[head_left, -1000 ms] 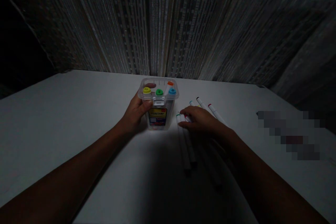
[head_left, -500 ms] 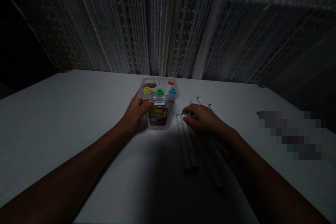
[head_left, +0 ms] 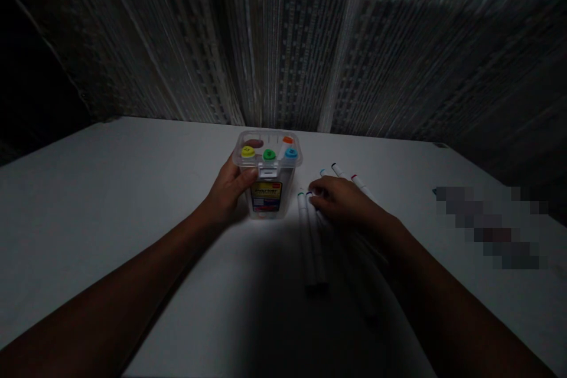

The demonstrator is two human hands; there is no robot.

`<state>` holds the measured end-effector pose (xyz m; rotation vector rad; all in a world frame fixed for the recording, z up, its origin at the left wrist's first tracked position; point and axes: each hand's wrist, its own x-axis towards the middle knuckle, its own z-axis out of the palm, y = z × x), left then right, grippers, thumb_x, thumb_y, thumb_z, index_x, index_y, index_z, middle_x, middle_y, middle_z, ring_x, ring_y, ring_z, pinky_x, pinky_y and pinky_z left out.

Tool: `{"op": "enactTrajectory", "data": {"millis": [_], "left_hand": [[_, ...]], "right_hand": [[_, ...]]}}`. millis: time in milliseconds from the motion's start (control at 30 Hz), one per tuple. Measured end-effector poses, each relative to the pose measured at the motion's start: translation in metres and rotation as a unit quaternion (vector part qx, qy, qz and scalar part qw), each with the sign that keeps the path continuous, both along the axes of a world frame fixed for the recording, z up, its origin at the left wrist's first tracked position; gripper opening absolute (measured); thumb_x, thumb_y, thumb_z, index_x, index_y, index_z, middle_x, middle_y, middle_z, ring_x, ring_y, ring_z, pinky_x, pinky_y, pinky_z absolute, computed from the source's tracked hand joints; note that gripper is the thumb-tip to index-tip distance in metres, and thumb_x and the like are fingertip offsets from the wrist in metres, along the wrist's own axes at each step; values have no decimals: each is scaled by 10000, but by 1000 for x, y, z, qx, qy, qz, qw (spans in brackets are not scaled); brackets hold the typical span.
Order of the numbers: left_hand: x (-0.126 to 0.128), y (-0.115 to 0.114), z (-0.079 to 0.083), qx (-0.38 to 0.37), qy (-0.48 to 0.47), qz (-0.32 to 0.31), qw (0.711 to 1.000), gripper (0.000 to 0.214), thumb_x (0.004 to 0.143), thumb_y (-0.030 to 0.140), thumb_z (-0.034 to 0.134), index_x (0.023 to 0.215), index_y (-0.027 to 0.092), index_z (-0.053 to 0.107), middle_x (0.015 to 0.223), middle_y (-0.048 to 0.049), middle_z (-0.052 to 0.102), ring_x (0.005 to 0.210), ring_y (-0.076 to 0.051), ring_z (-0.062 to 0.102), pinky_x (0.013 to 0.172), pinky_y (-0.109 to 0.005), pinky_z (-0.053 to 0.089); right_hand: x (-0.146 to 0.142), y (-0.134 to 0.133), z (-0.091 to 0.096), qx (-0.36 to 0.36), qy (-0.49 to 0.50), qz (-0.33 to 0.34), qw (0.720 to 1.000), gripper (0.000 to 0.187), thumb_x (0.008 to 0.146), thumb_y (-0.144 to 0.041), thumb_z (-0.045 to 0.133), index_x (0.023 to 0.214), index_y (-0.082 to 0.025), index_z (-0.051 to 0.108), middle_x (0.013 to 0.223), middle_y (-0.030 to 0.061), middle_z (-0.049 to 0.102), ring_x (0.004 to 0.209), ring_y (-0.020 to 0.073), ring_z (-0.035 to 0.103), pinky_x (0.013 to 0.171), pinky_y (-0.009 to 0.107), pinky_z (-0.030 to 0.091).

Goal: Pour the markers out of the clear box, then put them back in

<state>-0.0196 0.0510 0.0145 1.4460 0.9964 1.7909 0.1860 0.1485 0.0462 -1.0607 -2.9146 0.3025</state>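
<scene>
My left hand (head_left: 229, 189) wraps the front left corner of a clear plastic box (head_left: 267, 196) with a yellow label. Through its lid show marker ends with yellow, green, blue and orange caps. A fingertip presses the far side of the box. My right hand (head_left: 339, 199) lies curled just right of the box, its fingers beside the tips of two white markers (head_left: 310, 236) pointing away from me. Several more white markers (head_left: 361, 187) lie beyond and beneath that hand, partly hidden by it and in its shadow.
The box and markers stand on a white tabletop (head_left: 110, 201) whose far edge meets a dark, streaked wall covering (head_left: 283, 41). A pixelated blurred patch (head_left: 489, 227) covers something at the table's right side.
My right hand has shifted slightly right, uncovering the tips of the two nearest markers. My left hand and the box stay in place.
</scene>
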Motion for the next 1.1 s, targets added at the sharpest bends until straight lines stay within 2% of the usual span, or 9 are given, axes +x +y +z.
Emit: {"op": "enactTrajectory", "data": {"millis": [233,433,600,767,867,1000,1100], "left_hand": [[-2,1,0,-1,11,-2,1000,570,760,549,618,1205,212,506,1055,-79,665,1043,-294,614,861,-421,512],[0,1,0,1,11,3,1000,649,741,584,623,1254,214,476,1026,-84,664,1032,-307,619,857,-434,513],[-2,2,-2,4,19,5,1000,643,756,588,607,1267,222,470,993,-85,664,1014,-302,623,843,-426,517],[-2,3,-2,6,12,4,1000,652,743,587,621,1258,213,480,988,-82,669,1000,-295,628,829,-421,522],[-1,2,0,0,7,1,1000,628,746,583,621,1232,203,500,1009,-81,667,991,-289,633,826,-411,525],[0,-2,2,1,4,1,1000,627,745,586,622,1233,212,497,1001,-78,665,999,-292,631,830,-413,522],[1,-3,3,2,5,1,1000,638,740,586,627,1244,221,486,1004,-81,663,1009,-295,626,839,-416,518]], "right_hand": [[5,4,-3,18,-28,-16,999,295,827,-224,536,1090,-158,652,1018,98,680,897,206,601,745,278,408],[0,0,-1,29,-71,-36,996,286,823,-194,516,1066,-143,660,960,114,687,864,213,604,722,287,397],[-2,-2,0,14,-68,-48,996,282,844,-184,473,1035,-149,678,949,106,695,852,198,605,731,276,386],[2,-3,9,26,-40,-64,997,257,854,-253,471,891,-158,706,829,78,692,733,167,594,643,256,361],[2,-9,18,24,-98,-64,993,211,819,-294,534,781,-165,697,740,64,670,690,163,584,597,250,340],[-2,-19,21,8,-173,-26,985,182,797,-312,586,820,-160,681,753,76,664,696,173,589,596,254,352],[-5,-20,15,35,-171,-43,984,234,829,-344,545,851,-149,672,788,102,668,738,194,602,615,266,374]]}}
